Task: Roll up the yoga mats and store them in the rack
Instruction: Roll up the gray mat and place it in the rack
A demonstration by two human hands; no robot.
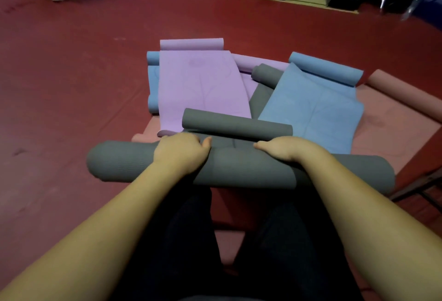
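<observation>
From the head camera, the person looks down past dark trousers at a thick grey roll [239,166] lying crosswise just in front of the knees, on top of the pile of mats on the red floor [71,73]. The left hand [179,151] sits on top of the roll left of centre, fingers curled over its far side, thumb pointing inward. The right hand [282,149] does the same right of centre, fingers wrapped over and pressed together; the fingertips themselves are hidden behind the curve. A short flat stretch of grey mat shows between the hands, running on to a smaller curled grey end [236,126] just beyond: this mat looks nearly rolled, with its far end curling back on itself.

Behind it lie a purple mat [201,85] and a blue mat [311,109], both half unrolled with curled far ends, over a pink mat [394,133]. No rack is clearly in view.

How will the roll handle? By the look of it, soft foam: light and grippy, but springy and keen to loosen. Spread hands either side of the middle should keep the ends from telescoping. For carrying, a grasp round the roll's full girth seems wise, pinning the loose edge underneath.
</observation>
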